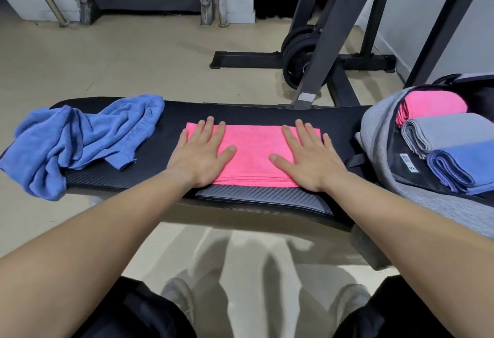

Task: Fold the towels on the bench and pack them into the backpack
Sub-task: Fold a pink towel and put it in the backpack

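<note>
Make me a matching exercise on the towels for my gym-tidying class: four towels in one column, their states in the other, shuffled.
Towels:
1. blue towel on bench
2. pink towel on bench
3. grey towel
4. pink towel in backpack

States:
A. folded, at the far end of the pack
B. pressed flat under both hands
C. crumpled, unfolded
D. folded, between a pink and a blue towel

Pairs: 1-C, 2-B, 3-D, 4-A

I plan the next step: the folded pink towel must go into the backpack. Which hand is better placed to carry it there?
Right hand. It lies flat on the pink towel at the end nearer the open backpack; the left hand is on the far end.
</note>
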Demonstrator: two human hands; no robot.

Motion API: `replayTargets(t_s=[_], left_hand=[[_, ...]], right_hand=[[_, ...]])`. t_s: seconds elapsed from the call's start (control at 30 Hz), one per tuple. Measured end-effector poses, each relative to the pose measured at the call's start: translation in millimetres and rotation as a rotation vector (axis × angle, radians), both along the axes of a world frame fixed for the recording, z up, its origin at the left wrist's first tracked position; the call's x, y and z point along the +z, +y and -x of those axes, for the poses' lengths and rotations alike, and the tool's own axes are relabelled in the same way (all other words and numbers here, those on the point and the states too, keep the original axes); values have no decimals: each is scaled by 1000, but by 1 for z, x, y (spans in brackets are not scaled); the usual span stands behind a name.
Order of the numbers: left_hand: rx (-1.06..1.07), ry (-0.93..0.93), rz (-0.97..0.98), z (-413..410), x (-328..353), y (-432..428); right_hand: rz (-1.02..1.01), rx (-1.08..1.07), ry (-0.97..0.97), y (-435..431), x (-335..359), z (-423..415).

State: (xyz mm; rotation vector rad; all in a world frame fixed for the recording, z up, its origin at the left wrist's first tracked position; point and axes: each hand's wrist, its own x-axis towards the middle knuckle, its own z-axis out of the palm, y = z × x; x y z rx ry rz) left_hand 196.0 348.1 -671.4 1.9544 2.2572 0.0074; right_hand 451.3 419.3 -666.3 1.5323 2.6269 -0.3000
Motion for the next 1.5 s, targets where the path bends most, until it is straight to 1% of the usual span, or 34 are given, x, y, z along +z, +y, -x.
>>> replayTargets(t_s=[0.13, 0.23, 0.3, 0.37, 0.43, 0.5, 0.6, 0.67, 0.77, 0.93, 1.13, 1.3, 1.4, 1.5], left_hand=[[23, -60, 4, 9, 4, -6], [49, -127, -96, 18, 8, -11], [149, -152, -174, 26, 11, -14], [277, -107, -199, 30, 16, -18], [373, -23, -132, 30, 20, -22], [392, 24, -93, 27, 25, -26], [363, 37, -134, 24, 28, -25], [356, -29, -167, 24, 29, -21], [364, -204, -219, 27, 32, -16], [404, -462, -309, 34, 42, -10], [416, -633, -451, 39, 57, -6], [403, -852, -571, 26, 82, 3], [374, -965, -602, 9, 96, 9], [338, -1011, -607, -12, 101, 14]], right_hand=[[18, -54, -21, -2, 2, -6], [15, -77, -77, -3, 8, -4], [-38, -53, -78, -5, 15, 1], [-87, 35, -31, -9, 23, 9], [-85, 143, 7, -14, 28, 17], [-71, 224, 1, -17, 29, 24], [-53, 271, -50, -21, 25, 30], [-15, 256, -74, -22, 23, 30], [39, 236, -88, -22, 23, 30], [-23, 246, -59, -18, 21, 34], [5, 215, -66, -17, 8, 42], [5, 195, -50, -19, 8, 58], [8, 185, -47, -20, 9, 70], [22, 189, -44, -21, 11, 76]])
